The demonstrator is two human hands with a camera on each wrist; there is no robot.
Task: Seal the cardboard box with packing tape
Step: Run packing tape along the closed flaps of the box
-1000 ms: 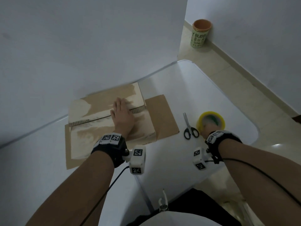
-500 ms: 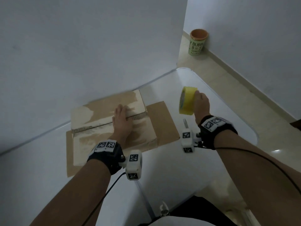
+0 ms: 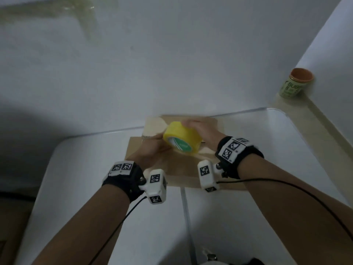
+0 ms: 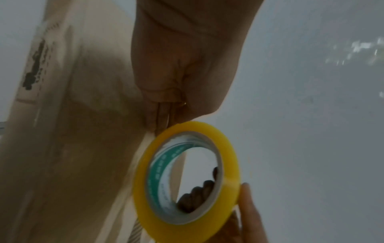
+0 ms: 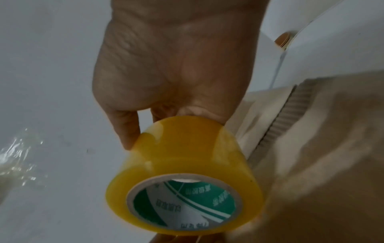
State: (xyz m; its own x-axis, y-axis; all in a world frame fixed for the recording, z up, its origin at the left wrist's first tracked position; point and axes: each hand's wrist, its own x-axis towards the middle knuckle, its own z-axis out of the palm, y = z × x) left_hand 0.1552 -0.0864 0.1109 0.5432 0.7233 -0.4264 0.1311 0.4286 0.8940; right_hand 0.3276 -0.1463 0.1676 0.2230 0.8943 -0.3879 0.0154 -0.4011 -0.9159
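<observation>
A brown cardboard box [image 3: 177, 169] lies on the white table [image 3: 95, 188] against the wall, with a gap showing between its flaps [image 5: 278, 125]. My right hand [image 3: 200, 129] grips a yellow packing tape roll [image 3: 183, 138] from above and holds it tilted just over the box top. In the right wrist view, fingers [image 5: 124, 128] curl round the roll [image 5: 187, 148]. My left hand [image 3: 150, 152] sits on the box right beside the roll. Its bunched fingertips [image 4: 164, 115] meet the roll's rim [image 4: 193, 127]. No loose tape end shows.
A green cup with an orange rim [image 3: 294, 85] stands on the floor at the far right, beyond the table's rounded corner. The wall rises right behind the box. A crumpled clear strip [image 3: 76, 8] clings to the wall at the top left.
My right hand lifted the tape roll off the table's right side and carried it left over the box. My left hand left its flat press on the flaps and met the roll.
</observation>
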